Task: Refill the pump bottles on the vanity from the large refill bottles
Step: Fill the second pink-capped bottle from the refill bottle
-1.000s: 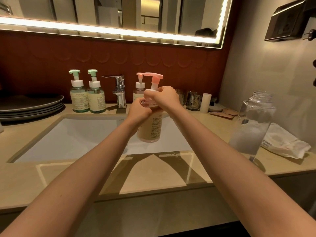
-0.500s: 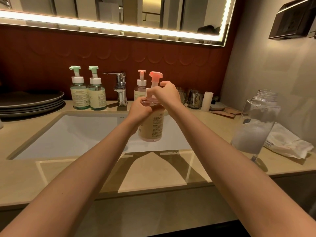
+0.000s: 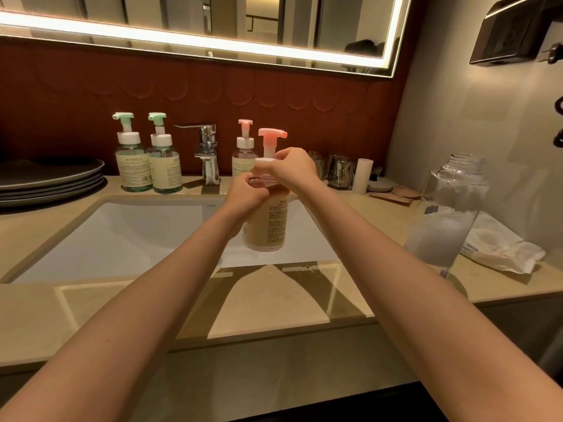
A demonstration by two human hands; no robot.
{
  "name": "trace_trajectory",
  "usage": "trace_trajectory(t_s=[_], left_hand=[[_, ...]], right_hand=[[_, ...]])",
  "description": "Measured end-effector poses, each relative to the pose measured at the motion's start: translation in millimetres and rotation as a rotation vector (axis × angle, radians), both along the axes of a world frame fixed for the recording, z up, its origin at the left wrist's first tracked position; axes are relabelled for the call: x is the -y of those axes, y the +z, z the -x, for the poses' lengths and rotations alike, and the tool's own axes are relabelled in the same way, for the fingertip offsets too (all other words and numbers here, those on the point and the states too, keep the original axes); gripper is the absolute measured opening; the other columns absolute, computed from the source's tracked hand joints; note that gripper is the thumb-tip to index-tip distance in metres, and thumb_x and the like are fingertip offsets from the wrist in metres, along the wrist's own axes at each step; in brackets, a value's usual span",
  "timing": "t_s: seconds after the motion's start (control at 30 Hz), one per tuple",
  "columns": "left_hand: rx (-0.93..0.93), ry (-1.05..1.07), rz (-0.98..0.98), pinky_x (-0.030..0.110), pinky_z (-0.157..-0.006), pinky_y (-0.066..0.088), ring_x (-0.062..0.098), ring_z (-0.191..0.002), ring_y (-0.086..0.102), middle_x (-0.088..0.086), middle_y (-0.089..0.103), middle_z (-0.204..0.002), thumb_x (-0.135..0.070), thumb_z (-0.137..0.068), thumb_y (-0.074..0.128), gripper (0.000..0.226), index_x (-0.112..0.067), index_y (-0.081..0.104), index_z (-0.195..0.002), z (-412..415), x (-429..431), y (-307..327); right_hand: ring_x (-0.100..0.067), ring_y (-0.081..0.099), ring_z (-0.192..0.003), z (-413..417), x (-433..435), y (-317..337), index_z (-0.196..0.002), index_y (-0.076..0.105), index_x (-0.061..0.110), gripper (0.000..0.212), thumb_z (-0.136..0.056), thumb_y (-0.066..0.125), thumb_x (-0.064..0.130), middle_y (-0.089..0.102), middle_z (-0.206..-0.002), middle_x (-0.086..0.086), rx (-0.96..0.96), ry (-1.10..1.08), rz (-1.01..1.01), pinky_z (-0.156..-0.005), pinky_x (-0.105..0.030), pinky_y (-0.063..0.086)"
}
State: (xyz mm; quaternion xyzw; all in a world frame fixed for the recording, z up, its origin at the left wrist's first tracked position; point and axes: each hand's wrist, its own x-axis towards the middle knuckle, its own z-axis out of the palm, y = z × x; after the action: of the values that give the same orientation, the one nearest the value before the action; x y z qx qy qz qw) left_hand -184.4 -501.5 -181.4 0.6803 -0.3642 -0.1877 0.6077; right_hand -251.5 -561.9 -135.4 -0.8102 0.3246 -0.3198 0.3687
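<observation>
Pump [image 3: 272, 136] nozzle has swung from left to right over the last second. Both forearms stretch forward across the counter [image 3: 91, 315] and over the sink [image 3: 137, 239]. Bottle [image 3: 269, 226] is held upright above the basin. Left hand [image 3: 246, 190] has its fingers curled round the bottle's shoulder. Right hand [image 3: 292, 169] has its fingers pinched on the pump's white collar.

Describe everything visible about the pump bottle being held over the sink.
The pump bottle is clear plastic with a beige printed label wrapped round its body, a white collar and a pink pump head whose spout points right. It is upright, held in the air over the white sink. The left hand grips its shoulder; the right hand pinches the collar. Whether the collar is unscrewed cannot be told.
</observation>
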Motion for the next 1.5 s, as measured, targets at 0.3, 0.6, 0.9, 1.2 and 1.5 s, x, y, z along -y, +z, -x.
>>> trace_trajectory(t_s=[0.3, 0.6, 0.9, 1.2, 1.5], left_hand=[[0.004, -0.034, -0.024, 0.036, -0.080, 0.038, 0.023, -0.103, 0.053, 0.004, 0.061, -0.113, -0.037, -0.073, 0.075, 0.059, -0.013, 0.055, -0.123, 4.1, -1.7, -9.4], [-0.076, 0.016, -0.009, 0.032, -0.075, 0.040, 0.021, -0.102, 0.056, 0.003, 0.063, -0.111, -0.043, -0.062, 0.082, 0.067, -0.013, 0.059, -0.118, 7.8, 8.4, -12.7], [-0.040, 0.018, -0.039, 0.034, -0.076, 0.038, 0.023, -0.104, 0.055, 0.004, 0.062, -0.114, -0.040, -0.065, 0.081, 0.067, -0.014, 0.056, -0.121, 6.1, 13.4, -19.4], [-0.040, -0.002, -0.027, 0.036, -0.082, 0.040, 0.022, -0.103, 0.053, 0.003, 0.061, -0.112, -0.037, -0.069, 0.079, 0.062, -0.015, 0.055, -0.122, 9.4, 18.0, -20.0], [-0.044, -0.064, -0.043, 0.037, -0.082, 0.038, 0.021, -0.102, 0.051, 0.000, 0.057, -0.107, -0.038, -0.072, 0.076, 0.059, -0.015, 0.052, -0.121, 14.0, 17.0, -18.2]], right_hand=[[-0.011, 0.055, -0.088, 15.7, 5.9, 13.3, -0.112, 0.061, 0.011, 0.040, -0.077, 0.068, 0.030, 0.057, -0.096, 0.004, 0.365, -0.141, -0.033, -0.075, -0.027, 0.045], [-0.014, 0.057, -0.092, 38.2, 22.0, 33.9, -0.112, 0.056, 0.013, 0.037, -0.083, 0.062, 0.035, 0.058, -0.096, 0.003, 0.534, -0.298, 0.107, -0.074, -0.026, 0.048], [-0.022, 0.051, -0.109, 51.5, 54.9, 15.8, -0.123, 0.049, 0.012, 0.047, -0.081, 0.063, 0.029, 0.056, -0.115, -0.003, 0.614, -0.465, -0.070, -0.089, -0.032, 0.047], [-0.028, 0.037, -0.118, 62.4, 78.3, -39.5, -0.123, 0.051, 0.010, 0.039, -0.087, 0.053, -0.004, 0.055, -0.122, -0.009, -0.430, -0.362, 0.664, -0.093, -0.035, 0.034], [-0.028, 0.044, -0.113, 63.7, 88.5, -57.3, -0.114, 0.061, 0.012, 0.024, -0.090, 0.057, 0.013, 0.056, -0.118, -0.011, -0.909, -0.237, 0.597, -0.090, -0.032, 0.038]])
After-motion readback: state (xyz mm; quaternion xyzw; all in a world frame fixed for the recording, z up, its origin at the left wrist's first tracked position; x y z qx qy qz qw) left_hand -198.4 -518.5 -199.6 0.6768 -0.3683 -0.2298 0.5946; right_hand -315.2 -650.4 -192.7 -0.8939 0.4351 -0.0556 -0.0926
